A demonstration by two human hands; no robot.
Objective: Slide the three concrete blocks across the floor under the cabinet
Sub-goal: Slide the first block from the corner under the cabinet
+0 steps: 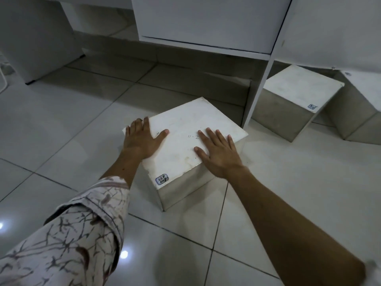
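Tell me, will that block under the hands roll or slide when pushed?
Probably slide: the block is a flat-sided cube on smooth glossy floor tiles. Likely heavy, since it looks like solid concrete and both hands press it.

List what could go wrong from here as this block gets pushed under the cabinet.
1. The pale square concrete block sits close to the white upright cabinet panel; pushed straight, its right corner may catch on it.
2. The left hand overhangs the block's left edge, so fingers could get pinched.
3. The right hand lies flat on top and might slip on the glossy white tiled floor.
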